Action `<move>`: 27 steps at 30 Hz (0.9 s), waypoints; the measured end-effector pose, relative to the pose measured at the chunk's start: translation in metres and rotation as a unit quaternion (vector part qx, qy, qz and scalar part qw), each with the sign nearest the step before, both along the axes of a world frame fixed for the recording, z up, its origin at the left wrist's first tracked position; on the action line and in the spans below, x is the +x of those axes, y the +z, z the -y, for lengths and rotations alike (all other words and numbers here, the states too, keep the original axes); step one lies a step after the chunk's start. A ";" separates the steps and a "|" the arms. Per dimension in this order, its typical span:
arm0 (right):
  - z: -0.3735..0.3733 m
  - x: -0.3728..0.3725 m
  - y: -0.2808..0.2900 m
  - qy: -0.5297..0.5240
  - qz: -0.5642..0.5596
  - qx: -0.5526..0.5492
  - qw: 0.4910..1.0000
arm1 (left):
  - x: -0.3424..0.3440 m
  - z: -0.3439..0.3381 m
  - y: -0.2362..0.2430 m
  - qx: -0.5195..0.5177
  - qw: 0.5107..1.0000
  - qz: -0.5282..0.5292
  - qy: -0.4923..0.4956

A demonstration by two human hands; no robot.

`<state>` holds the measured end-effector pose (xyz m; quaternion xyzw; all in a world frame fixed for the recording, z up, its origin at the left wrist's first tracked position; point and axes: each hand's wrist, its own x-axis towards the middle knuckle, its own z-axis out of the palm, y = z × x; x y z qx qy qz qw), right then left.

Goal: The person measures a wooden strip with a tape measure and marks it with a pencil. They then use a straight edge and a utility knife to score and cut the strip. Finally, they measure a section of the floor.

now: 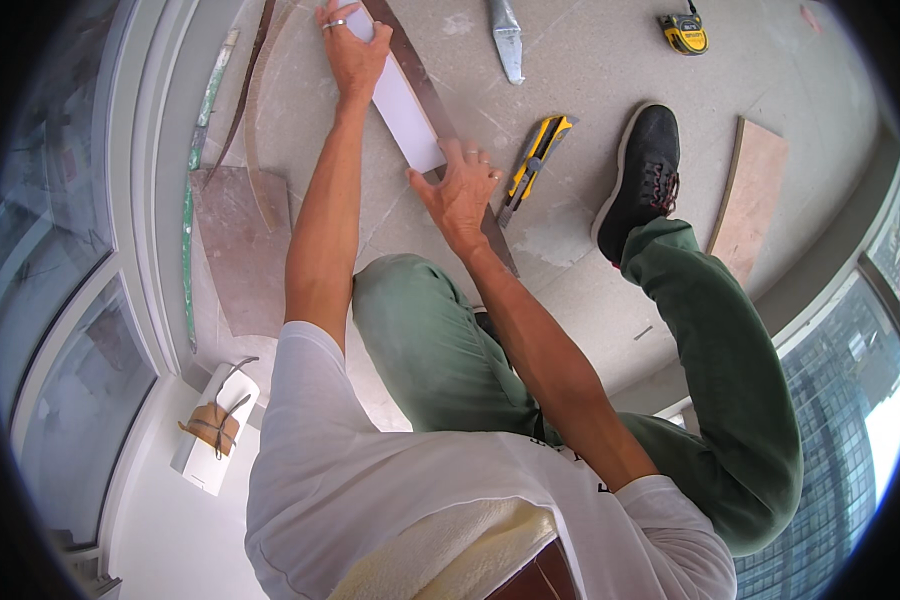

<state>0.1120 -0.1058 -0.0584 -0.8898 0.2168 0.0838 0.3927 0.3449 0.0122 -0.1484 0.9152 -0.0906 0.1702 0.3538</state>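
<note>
A long white strip (407,118) lies slantwise on the floor, along a dark brown flat strip (420,62). At its far end, my left hand (355,58) is closed over the white strip, a ring on one finger and the fingertips partly cut off by the picture's upper edge. My right hand (458,195) grips the brown strip by the white strip's near end, thumb to the left and fingers bent over it. The brown strip's tip sticks out past my right hand. Just right of that hand lies a yellow and black utility knife (536,165).
A putty knife blade (507,45) and a yellow tape measure (685,32) lie farther off. Brownish tile pieces rest at left (240,245) and right (748,198). By the left wall are a green-and-white stick (198,165) and a white box (213,430). My black shoe (650,165) is planted at right.
</note>
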 end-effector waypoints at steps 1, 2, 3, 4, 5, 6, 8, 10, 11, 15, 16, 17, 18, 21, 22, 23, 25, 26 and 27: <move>-0.001 0.000 0.002 0.000 0.000 0.001 1.000 | 0.001 -0.004 -0.002 0.009 1.000 -0.005 0.000; 0.000 0.001 0.002 -0.003 0.000 -0.001 1.000 | 0.000 0.000 0.001 0.005 1.000 0.000 -0.006; 0.001 0.002 0.002 -0.005 0.000 -0.002 1.000 | -0.003 0.004 0.004 0.001 1.000 0.006 -0.012; 0.002 0.000 0.000 -0.003 0.001 -0.005 1.000 | -0.004 0.007 0.009 -0.003 1.000 0.012 -0.017; 0.000 -0.002 -0.003 0.002 0.006 -0.003 1.000 | -0.002 -0.001 0.010 0.030 0.999 0.004 -0.027; -0.002 -0.001 -0.004 0.007 0.012 -0.001 1.000 | -0.001 -0.012 0.008 0.063 0.997 -0.006 -0.037; -0.002 0.000 -0.002 0.013 -0.010 -0.011 1.000 | 0.006 -0.026 0.016 0.171 0.983 -0.032 -0.064; 0.001 0.001 0.003 0.023 -0.032 -0.022 0.999 | 0.005 -0.036 0.032 0.318 0.941 -0.066 -0.098; 0.004 0.001 0.008 0.031 -0.042 -0.027 0.998 | 0.003 -0.039 0.043 0.295 0.940 -0.124 -0.119; 0.006 0.006 0.015 0.052 -0.066 -0.049 0.995 | 0.005 -0.033 0.082 0.257 0.914 -0.271 -0.159; 0.006 0.007 0.016 0.061 -0.069 -0.050 0.994 | 0.006 -0.036 0.083 0.251 0.916 -0.271 -0.154; 0.007 0.009 0.020 0.071 -0.075 -0.054 0.993 | 0.005 -0.035 0.086 0.243 0.919 -0.273 -0.149; 0.008 0.012 0.023 0.081 -0.081 -0.057 0.992 | 0.007 -0.032 0.088 0.275 0.911 -0.276 -0.138; 0.039 0.038 0.024 0.071 -0.120 0.120 0.983 | 0.006 -0.011 0.095 0.352 0.880 -0.297 -0.113; 0.053 0.050 0.020 0.109 -0.025 0.074 0.991 | 0.007 -0.005 0.100 0.369 0.870 -0.308 -0.108; 0.070 0.067 0.014 0.143 0.073 0.025 0.987 | 0.011 0.001 0.105 0.385 0.861 -0.316 -0.106; 0.098 0.119 0.010 0.122 0.068 0.060 0.988 | 0.012 0.003 0.109 0.386 0.858 -0.327 -0.095; 0.108 0.144 0.019 0.187 0.094 -0.032 0.977 | 0.011 0.005 0.111 0.381 0.856 -0.336 -0.093; 0.115 0.165 0.025 0.250 0.121 -0.123 0.953 | 0.011 0.006 0.113 0.378 0.854 -0.345 -0.090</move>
